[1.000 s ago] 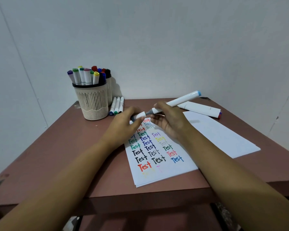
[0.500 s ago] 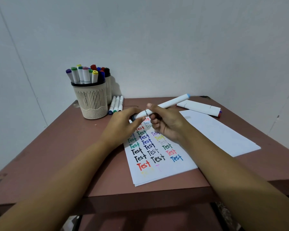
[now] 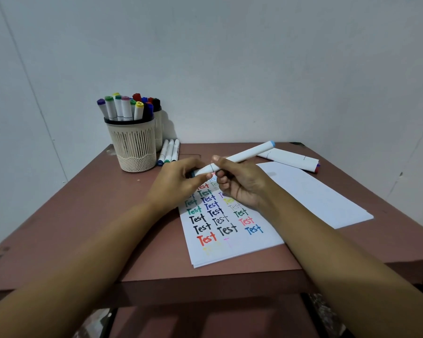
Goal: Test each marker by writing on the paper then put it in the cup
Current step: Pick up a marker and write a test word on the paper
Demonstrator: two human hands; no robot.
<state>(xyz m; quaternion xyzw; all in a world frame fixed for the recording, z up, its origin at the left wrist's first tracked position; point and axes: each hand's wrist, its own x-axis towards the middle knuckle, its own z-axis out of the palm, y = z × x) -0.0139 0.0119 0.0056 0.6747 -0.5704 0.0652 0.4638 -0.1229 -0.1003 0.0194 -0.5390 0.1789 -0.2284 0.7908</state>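
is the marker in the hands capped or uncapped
Capped, it seems: no nib shows on the marker, and its cap, pinched by the left hand, sits pushed fully on.

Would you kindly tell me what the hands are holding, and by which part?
One white marker: the right hand grips its barrel, the left hand pinches its lower end.

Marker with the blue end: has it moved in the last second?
Yes. The marker has slid left, toward the cup, closing the gap to the left hand.
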